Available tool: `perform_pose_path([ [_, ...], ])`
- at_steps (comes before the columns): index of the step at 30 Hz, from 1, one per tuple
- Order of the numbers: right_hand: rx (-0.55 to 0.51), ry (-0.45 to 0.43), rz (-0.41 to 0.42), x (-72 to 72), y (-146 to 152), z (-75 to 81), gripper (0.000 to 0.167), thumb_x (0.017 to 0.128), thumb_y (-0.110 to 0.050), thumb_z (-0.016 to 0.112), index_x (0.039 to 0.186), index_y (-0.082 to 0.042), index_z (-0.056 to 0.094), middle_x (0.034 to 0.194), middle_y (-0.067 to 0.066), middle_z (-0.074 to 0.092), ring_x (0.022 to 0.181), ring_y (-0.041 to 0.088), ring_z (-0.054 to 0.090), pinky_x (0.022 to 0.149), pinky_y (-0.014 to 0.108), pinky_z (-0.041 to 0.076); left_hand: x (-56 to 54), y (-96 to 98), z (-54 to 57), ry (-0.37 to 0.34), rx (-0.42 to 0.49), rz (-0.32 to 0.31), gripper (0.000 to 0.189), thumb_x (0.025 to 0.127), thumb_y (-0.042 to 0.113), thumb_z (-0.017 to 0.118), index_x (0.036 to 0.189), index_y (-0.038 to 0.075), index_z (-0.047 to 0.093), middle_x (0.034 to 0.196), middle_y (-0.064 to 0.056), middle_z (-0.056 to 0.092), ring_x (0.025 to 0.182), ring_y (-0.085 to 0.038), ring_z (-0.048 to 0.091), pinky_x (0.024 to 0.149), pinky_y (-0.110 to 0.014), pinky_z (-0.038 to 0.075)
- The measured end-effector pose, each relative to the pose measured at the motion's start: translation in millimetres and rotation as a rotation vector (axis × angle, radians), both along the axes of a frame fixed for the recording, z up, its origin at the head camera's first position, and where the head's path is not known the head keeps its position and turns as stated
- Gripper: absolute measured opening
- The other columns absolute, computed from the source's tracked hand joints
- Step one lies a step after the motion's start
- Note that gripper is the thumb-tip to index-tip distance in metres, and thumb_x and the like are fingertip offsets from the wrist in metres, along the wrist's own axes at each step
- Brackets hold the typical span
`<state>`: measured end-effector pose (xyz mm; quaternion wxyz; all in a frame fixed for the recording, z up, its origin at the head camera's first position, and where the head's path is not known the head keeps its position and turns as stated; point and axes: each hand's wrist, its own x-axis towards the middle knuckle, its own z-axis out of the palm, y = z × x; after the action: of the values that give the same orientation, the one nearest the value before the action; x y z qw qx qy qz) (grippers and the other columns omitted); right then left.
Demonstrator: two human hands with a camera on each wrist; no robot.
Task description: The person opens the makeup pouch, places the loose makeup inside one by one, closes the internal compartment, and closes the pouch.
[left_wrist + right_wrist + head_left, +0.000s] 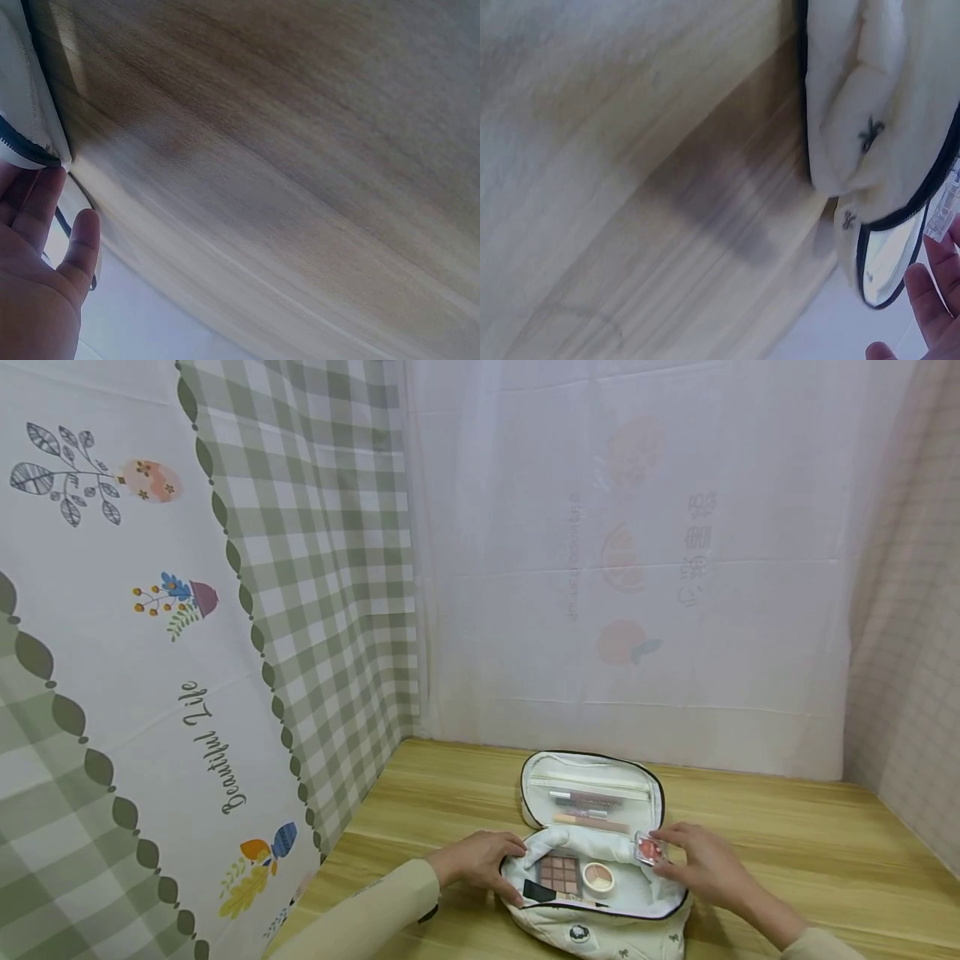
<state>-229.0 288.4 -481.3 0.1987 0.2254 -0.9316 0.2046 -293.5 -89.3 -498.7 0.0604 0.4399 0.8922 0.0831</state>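
Note:
A white quilted makeup bag (592, 927) with dark zip edging stands on the table, its lid folded back. On its left rim, my left hand (480, 862) holds the zip edge; the left wrist view shows the fingers (46, 202) under that edge. My right hand (705, 864) pinches a small clear square case (649, 849) with red contents, over the right side of the opening. Inside lie an eyeshadow palette (560, 874), a round three-colour compact (598, 878) and a makeup brush with black bristles (538, 892), partly covered by the front rim.
Several slim cosmetic tubes or pencils (592, 810) sit in the clear pocket of the lid (592, 768). The wooden table (787, 843) extends on both sides of the bag. A checked cloth (322, 527) hangs at the left and a white one (510, 610) behind.

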Motion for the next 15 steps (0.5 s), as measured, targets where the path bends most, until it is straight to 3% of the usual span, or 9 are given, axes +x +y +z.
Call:
perform_pose_path([
  [6, 0.011, 0.045, 0.028, 1.9, -10, -6.4, 0.043, 0.069, -0.027, 0.088, 0.105, -0.009, 0.076, 0.099, -0.001, 0.067, 0.091, 0.024, 0.064, 0.077, 0.045, 0.049, 0.2, -0.1, -0.6, -0.006, 0.006, 0.003, 0.075, 0.079, 0.055, 0.079, 0.136, 0.009, 0.061, 0.139, 0.003, 0.055, 0.126, -0.011, 0.051, 0.103, -0.028, 0.041],
  [11, 0.026, 0.057, 0.052, 4.6, -18, -10.7, 0.045, 0.065, -0.028, 0.089, 0.104, -0.010, 0.076, 0.100, 0.002, 0.068, 0.094, 0.028, 0.063, 0.081, 0.050, 0.044, 0.0, 0.1, -0.9, -0.015, 0.006, 0.005, 0.076, 0.079, 0.055, 0.079, 0.137, 0.009, 0.060, 0.140, 0.003, 0.054, 0.127, -0.011, 0.051, 0.103, -0.029, 0.042],
  [15, 0.029, 0.007, 0.060, 7.0, -23, -12.8, 0.046, 0.065, -0.029, 0.089, 0.104, -0.010, 0.076, 0.102, 0.003, 0.067, 0.098, 0.030, 0.059, 0.087, 0.057, 0.038, -0.6, 0.2, -1.3, -0.016, -0.003, 0.012, 0.076, 0.079, 0.055, 0.078, 0.137, 0.010, 0.060, 0.140, 0.003, 0.054, 0.127, -0.012, 0.050, 0.103, -0.030, 0.041],
])
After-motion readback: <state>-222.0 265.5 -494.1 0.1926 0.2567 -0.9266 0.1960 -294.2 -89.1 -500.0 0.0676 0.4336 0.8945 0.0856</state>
